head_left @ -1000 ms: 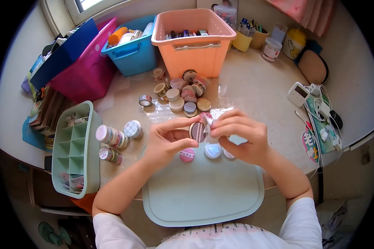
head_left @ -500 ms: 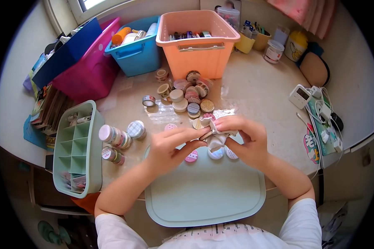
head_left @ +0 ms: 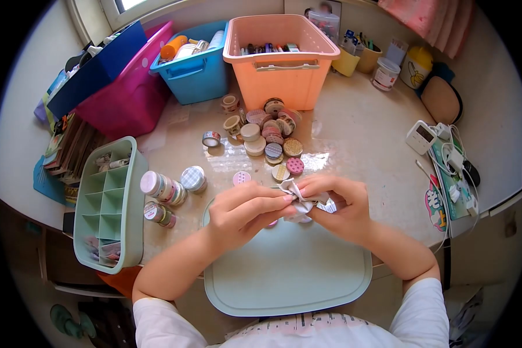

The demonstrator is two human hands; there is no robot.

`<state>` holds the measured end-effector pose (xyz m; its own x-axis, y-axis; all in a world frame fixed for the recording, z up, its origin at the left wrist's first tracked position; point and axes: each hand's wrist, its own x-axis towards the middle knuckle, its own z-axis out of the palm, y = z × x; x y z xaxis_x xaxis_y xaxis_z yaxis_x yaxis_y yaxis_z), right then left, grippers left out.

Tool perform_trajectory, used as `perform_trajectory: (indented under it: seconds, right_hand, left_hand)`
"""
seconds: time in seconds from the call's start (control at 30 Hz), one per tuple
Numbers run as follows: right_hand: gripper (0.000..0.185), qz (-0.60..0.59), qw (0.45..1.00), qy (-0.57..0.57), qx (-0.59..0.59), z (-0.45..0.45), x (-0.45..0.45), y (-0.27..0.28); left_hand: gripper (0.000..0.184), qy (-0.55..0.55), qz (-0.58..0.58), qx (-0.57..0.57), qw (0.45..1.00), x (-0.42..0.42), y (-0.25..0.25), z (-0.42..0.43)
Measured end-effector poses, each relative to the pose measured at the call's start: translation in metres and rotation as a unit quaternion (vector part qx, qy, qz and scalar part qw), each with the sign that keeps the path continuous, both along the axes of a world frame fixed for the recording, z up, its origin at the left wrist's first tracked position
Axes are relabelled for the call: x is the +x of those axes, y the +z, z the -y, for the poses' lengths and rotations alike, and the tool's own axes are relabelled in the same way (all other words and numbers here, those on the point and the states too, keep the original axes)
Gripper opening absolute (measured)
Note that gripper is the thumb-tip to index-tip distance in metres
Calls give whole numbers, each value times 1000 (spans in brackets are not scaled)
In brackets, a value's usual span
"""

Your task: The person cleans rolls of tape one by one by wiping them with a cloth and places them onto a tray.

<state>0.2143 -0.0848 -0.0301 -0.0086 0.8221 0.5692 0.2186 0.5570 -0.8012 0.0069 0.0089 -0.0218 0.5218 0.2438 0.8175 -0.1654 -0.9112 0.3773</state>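
A crumpled white tissue (head_left: 298, 201) is pinched between my two hands, above the far edge of a pale green lid (head_left: 287, 272). My left hand (head_left: 240, 211) has its fingers closed on the tissue's left side. From the other side, my right hand (head_left: 347, 210) grips it between thumb and fingers. Whether something is wrapped inside the tissue cannot be seen. Under my hands, a few round tape rolls on the lid are mostly hidden. Just beyond lie a pink dotted roll (head_left: 295, 166) and a striped roll (head_left: 281, 172).
A heap of washi tape rolls (head_left: 271, 132) lies before an orange bin (head_left: 281, 81). Stacked rolls (head_left: 162, 188) stand beside a green divided box (head_left: 136, 203) at left. Blue (head_left: 194, 84) and magenta (head_left: 124, 107) bins are behind. White cables (head_left: 446, 174) lie at right.
Both hands have turned and lowered slightly around the tissue, covering more of the rolls on the lid. The pink dotted roll beyond them is more exposed. The view has shifted a little.
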Motion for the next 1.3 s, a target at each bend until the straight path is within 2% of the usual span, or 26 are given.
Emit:
perform_trajectory:
  seconds: [0.03, 0.07, 0.1, 0.13, 0.17, 0.23, 0.27, 0.37, 0.43, 0.47, 0.53, 0.67, 0.7, 0.73, 0.77, 0.8, 0.83, 0.9, 0.97, 1.03, 1.07, 1.1, 1.13, 1.17, 1.23, 1.3]
  right_hand:
    - [31, -47, 998, 21, -46, 1, -1, 0]
    - [31, -48, 998, 21, -46, 2, -1, 0]
    - [31, -107, 992, 16, -64, 2, -2, 1]
    - [30, -165, 983, 13, -83, 2, -2, 1]
    - [30, -164, 983, 14, -83, 1, -1, 0]
    - [30, -163, 984, 16, -76, -1, 3, -2]
    - [30, -163, 984, 16, -76, -2, 3, -4]
    - [32, -121, 991, 0, -48, -3, 5, -7]
    - [32, -9, 999, -32, 19, -3, 8, -3]
    - [32, -9, 999, -32, 17, -4, 10, 0]
    - [33, 125, 987, -50, 86, -5, 11, 5]
    - [31, 82, 995, -42, 33, -2, 9, 1]
    - [30, 6, 999, -34, 6, -3, 9, 0]
    - [29, -71, 997, -27, -22, -3, 9, -1]
    - [29, -72, 997, -28, -21, -4, 10, -1]
    - [28, -83, 996, -18, -25, -5, 12, -1]
    - [27, -94, 995, -8, -29, -5, 13, -1]
    - [28, -81, 996, -19, -18, -6, 11, -3]
    - [29, -67, 997, -31, -8, -6, 11, -2]
    - [31, 75, 992, -71, 70, -7, 15, 3]
    - [31, 75, 992, -72, 70, -8, 15, 7]
    - [30, 159, 975, -89, 130, -10, 16, 12]
    - [30, 242, 946, -105, 190, -11, 15, 14]
    - [30, 242, 946, -104, 189, -11, 13, 13]
    - [27, 282, 935, -89, 196, -10, 8, 9]
    - [27, 249, 952, -82, 161, -8, 8, 8]
  left_hand:
    - [24, 0, 0, 0, 1000, 1, 1, 1]
    - [26, 13, 8, -23, 1000, 4, 3, 3]
    - [29, 28, 16, -46, 998, 7, 5, 5]
    - [31, 18, 33, -131, 991, 8, 3, 9]
    - [31, 19, 34, -131, 991, 8, -3, 6]
    - [34, -9, 18, -178, 984, 9, -12, -3]
    - [27, -14, -11, -158, 987, 4, -13, -5]
    - [28, -18, 1, -181, 983, 5, -12, -1]
    - [28, -9, -2, -158, 987, 7, -7, -2]
    - [29, 2, -4, -135, 991, 7, -5, -2]
    - [30, 14, -21, -124, 992, 5, -4, -1]
    - [26, 32, -50, -147, 987, 5, 4, 2]
    - [26, 32, -51, -146, 987, 7, 4, 3]
    - [24, 2, -7, -254, 967, 10, 2, 3]
    - [22, -27, 37, -359, 932, 12, 0, 3]
    - [19, -46, 47, -370, 927, 11, -6, 0]
    - [19, -46, 47, -370, 927, 10, -10, -3]
    - [20, -24, 12, -242, 970, 8, -12, -9]
    - [21, -21, 7, -221, 975, 7, -8, -8]
    - [21, 15, -2, -102, 995, 7, -5, -7]
    - [23, 26, -6, -98, 995, 8, -5, -5]
    - [23, 26, -6, -99, 995, 8, -5, -5]
    - [24, 28, -25, -48, 998, 7, -3, -5]
    - [26, 30, -44, 3, 999, 6, -2, -5]
    - [29, 37, -65, 27, 997, 6, -1, -1]
    - [28, 45, -29, -7, 999, 9, -1, 3]
